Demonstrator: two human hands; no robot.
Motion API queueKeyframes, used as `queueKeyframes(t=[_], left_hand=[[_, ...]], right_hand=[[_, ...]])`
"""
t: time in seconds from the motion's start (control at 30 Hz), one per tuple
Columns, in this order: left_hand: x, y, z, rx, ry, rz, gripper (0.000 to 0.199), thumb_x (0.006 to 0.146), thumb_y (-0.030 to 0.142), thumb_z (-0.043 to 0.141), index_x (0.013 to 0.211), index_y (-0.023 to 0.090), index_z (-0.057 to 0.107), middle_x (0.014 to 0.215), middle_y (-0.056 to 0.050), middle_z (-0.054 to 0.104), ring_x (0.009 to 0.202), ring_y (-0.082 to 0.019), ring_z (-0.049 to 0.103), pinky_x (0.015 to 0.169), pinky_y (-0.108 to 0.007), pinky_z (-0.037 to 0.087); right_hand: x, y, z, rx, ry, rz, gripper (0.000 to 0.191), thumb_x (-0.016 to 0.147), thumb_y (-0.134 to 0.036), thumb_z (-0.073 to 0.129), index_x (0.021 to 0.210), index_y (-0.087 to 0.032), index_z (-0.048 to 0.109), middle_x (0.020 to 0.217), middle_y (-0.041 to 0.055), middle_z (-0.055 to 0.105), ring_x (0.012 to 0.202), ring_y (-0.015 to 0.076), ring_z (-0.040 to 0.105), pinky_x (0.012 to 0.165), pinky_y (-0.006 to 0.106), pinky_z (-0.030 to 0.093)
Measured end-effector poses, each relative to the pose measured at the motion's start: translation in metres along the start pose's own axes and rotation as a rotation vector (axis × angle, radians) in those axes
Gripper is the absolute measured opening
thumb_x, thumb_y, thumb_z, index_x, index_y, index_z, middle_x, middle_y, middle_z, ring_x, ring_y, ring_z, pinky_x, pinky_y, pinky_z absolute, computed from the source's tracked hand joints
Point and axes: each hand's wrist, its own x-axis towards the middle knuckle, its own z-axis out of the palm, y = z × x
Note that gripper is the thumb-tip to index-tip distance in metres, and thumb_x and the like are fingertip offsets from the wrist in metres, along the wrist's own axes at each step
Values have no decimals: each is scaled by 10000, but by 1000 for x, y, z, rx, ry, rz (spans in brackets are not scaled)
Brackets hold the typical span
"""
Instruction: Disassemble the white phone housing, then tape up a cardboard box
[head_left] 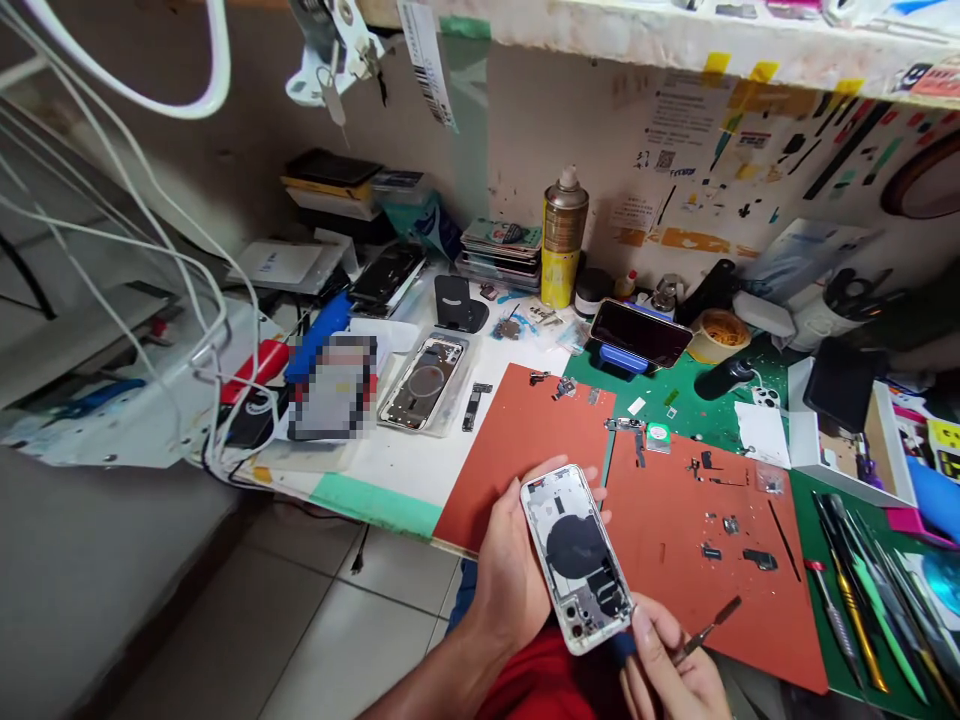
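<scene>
A white phone housing (577,560), with a dark round pad inside and camera openings at its lower end, is cradled from beneath by my left hand (512,560). Fingertips of that hand show past its right edge. My right hand (664,660) pinches at the housing's lower right corner, and a thin metal tool with a flat dark blade (709,630) sticks out from between its fingers. The fingers hide the rest of the tool. Beyond the hands, small phone parts (760,559) lie scattered on the orange mat (645,530).
An open phone shell (425,383) lies left of the mat. Behind stand a yellow spray can (564,240) and a phone on a blue stand (641,335). Screwdrivers and tweezers (859,590) line the right side. White cables (214,330) hang at left.
</scene>
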Motion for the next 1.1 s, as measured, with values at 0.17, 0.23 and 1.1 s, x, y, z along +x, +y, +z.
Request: queueKeyframes(t=[0.17, 0.23, 1.1], left_hand=[[-1, 23, -21, 110, -7, -55, 655, 1042, 612, 377, 1422, 137, 619, 1200, -220, 779, 1081, -345, 757, 989, -502, 544], [5, 36, -28, 241, -116, -212, 730, 1033, 641, 374, 1364, 56, 657, 1206, -266, 765, 1006, -334, 772, 926, -453, 568], [-15, -5, -28, 317, -349, -424, 526, 1053, 506, 426, 1409, 157, 590, 1163, -238, 768, 893, -354, 799, 625, -372, 587]], right_hand=[[7, -63, -2, -171, -78, -151, 466, 821, -592, 802, 1063, -198, 745, 861, 58, 689, 684, 133, 584, 679, 267, 525], [13, -91, -4, -338, -197, -128, 447, 883, -604, 731, 1076, -200, 735, 925, 63, 699, 796, 163, 627, 740, 278, 536], [22, -64, 0, -367, 35, -224, 557, 744, -672, 809, 993, -174, 793, 901, 93, 735, 808, 240, 684, 760, 343, 591]])
